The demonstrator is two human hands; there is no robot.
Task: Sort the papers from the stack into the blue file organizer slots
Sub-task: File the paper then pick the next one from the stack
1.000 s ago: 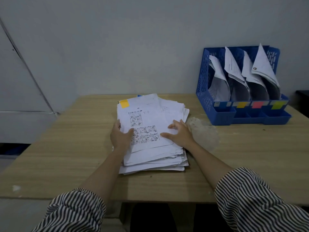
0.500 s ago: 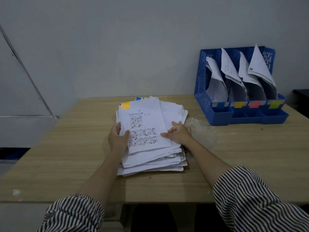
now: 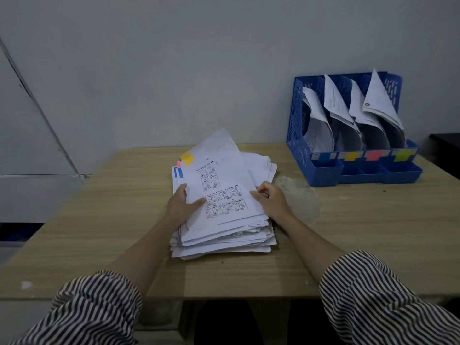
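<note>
— Where's the sheet you're about to file?

— On top of the stack (image 3: pixel 224 227), dead ahead at twelve o'clock on the tabletop (image 3: pixel 104 220). It's the top sheet (image 3: pixel 219 185) with the comic panels, its long axis running from me toward about one o'clock, far end lifted off the pile.

— What have your hands got?

— My left hand (image 3: pixel 180 206) holds the sheet's left edge, thumb on top and fingers (image 3: pixel 183 192) curled under. My right hand (image 3: pixel 271 200) has its fingers curled at the right edge, pinching it as far as I can tell.

— And the target?

— The blue file organizer (image 3: pixel 298 135) stands at roughly two o'clock, well apart from the stack, against the wall. All four slots already hold curled papers, and coloured labels (image 3: pixel 373 155) run along the front.

— Which hand carries?

— The right one, I'd say; it's nearer. The sheet carries a yellow tab (image 3: pixel 188 158), so I judge it belongs in a yellow-marked slot, though two labels look yellowish.
</note>
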